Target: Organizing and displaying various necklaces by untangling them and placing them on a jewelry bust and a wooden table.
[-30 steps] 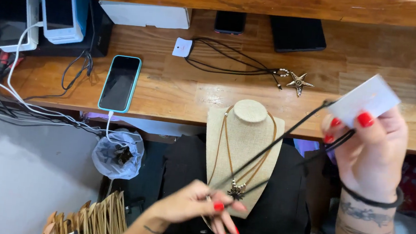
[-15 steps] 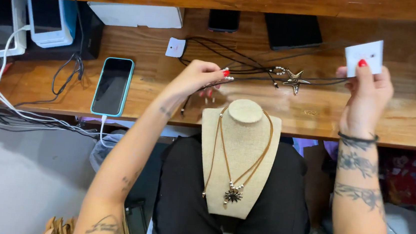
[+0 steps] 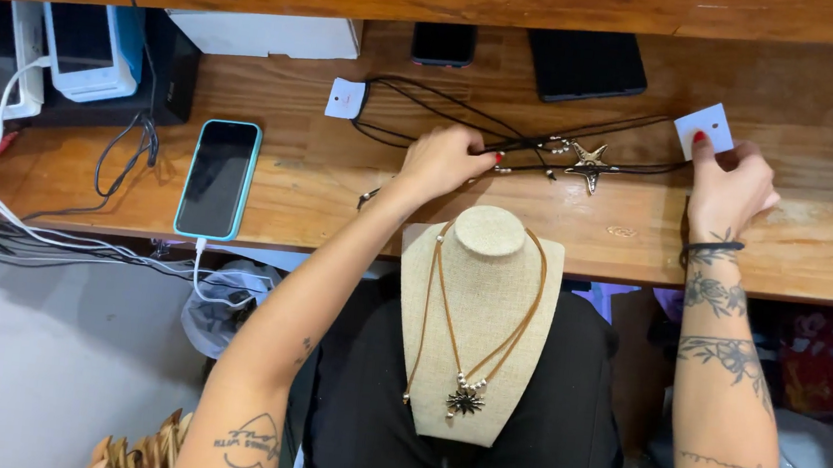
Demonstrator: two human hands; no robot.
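A beige display bust (image 3: 473,369) rests on my lap against the wooden desk (image 3: 438,221), wearing a tan cord necklace with a dark sun-shaped pendant (image 3: 465,401). My left hand (image 3: 446,158) lies on the desk, fingers pinched on the black cord (image 3: 633,168) of a necklace with a metal star pendant (image 3: 588,165). My right hand (image 3: 727,186) presses the small white tag (image 3: 704,128) at the cord's other end down onto the desk. A second black cord necklace with a white tag (image 3: 345,98) lies just behind.
A phone in a light blue case (image 3: 218,177) lies at the left with a white cable plugged in. Card terminals (image 3: 91,47), a white box (image 3: 268,33) and two dark phones (image 3: 584,64) sit at the desk's back. Cables hang at left.
Both hands came down from the bust to the desk. The black cord necklace with its white tag, held up in the air a second ago, now lies stretched on the desk.
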